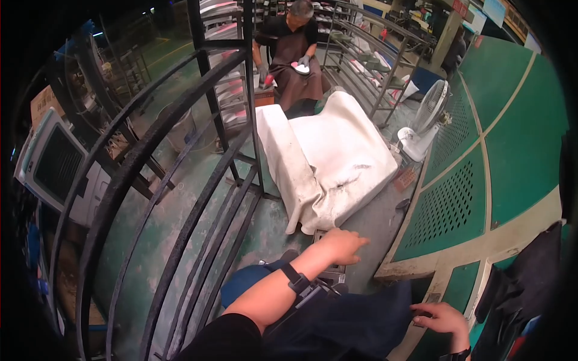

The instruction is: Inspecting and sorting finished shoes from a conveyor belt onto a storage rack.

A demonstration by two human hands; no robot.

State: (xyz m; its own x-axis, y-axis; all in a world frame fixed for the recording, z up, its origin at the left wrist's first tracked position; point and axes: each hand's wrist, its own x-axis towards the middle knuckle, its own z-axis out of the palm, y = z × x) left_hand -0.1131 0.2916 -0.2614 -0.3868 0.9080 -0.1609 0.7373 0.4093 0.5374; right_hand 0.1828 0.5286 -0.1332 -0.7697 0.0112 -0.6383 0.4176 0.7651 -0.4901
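My left hand (342, 246) reaches forward in the middle, its fingers apart with nothing seen in them. A dark strap circles my left forearm. Below that hand is a metal frame part (333, 278), partly hidden by the arm; touching or apart, I cannot tell. Past the fingers lies a large whitish cloth (343, 144), draped over a boxy shape. At lower right my right hand (442, 317) is held beside dark navy cloth (355, 325) over my lap. Its fingers are bent and apart, with no object visible in them.
A black curved metal rack (162, 108) rises at left. Green panels (445, 204) line the right, near a white fan (424, 114). Beyond the cloth, a seated person (292, 54) in gloves holds a white-and-pink shoe part (300, 69). Racks with shoe parts (376, 60) stand behind.
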